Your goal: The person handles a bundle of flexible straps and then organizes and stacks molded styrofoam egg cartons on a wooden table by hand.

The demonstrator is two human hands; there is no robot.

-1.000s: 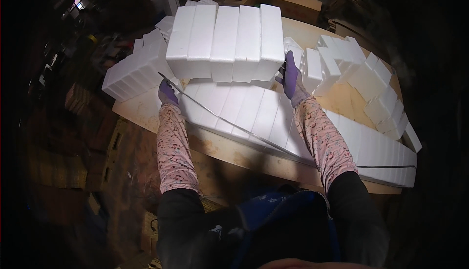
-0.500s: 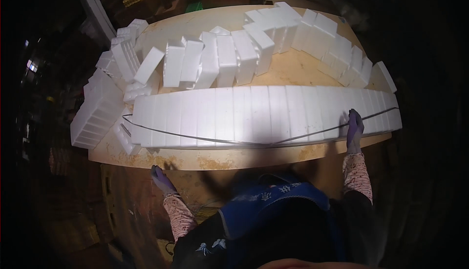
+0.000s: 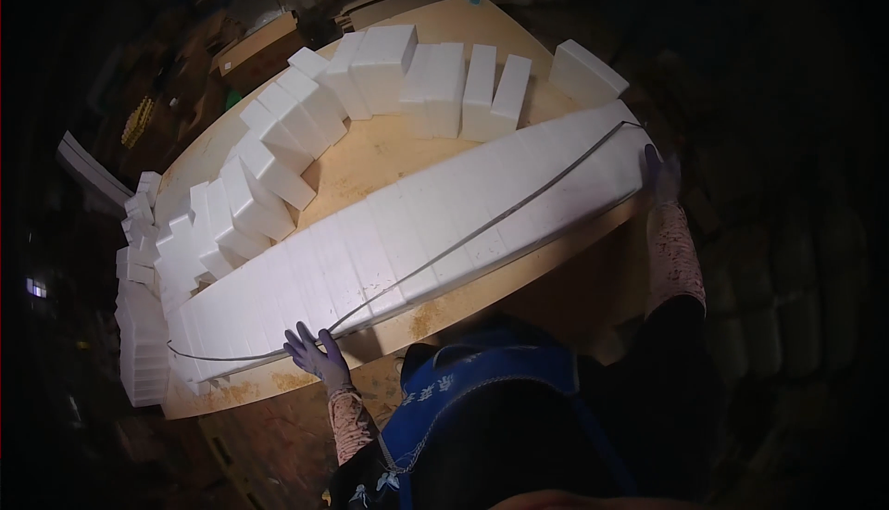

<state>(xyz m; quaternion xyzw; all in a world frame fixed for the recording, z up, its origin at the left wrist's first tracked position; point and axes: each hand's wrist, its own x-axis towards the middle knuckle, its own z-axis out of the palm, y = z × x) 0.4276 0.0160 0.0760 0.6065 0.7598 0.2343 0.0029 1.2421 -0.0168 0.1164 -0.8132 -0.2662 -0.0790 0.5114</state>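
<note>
A long row of white foam blocks (image 3: 426,223) lies along the table's near side, with a thin dark strap (image 3: 500,218) slanting across it. My left hand (image 3: 313,352), in a purple glove, is open with fingers spread at the row's front edge, touching beside the strap. My right hand (image 3: 660,174), also gloved, is at the row's right end, just below the bend in the strap; its fingers are dim and partly hidden, so their grip is unclear.
The wooden table (image 3: 361,153) also bears curved lines of loose white blocks (image 3: 269,139) behind the row, stacked blocks (image 3: 139,343) at the left and a single block (image 3: 583,75) at the back right. Cardboard boxes (image 3: 255,47) stand beyond the table.
The bundle of blocks held a second ago has left my hands. My left hand has risen onto the row's edge, my right moved to its right end, and the view has turned.
</note>
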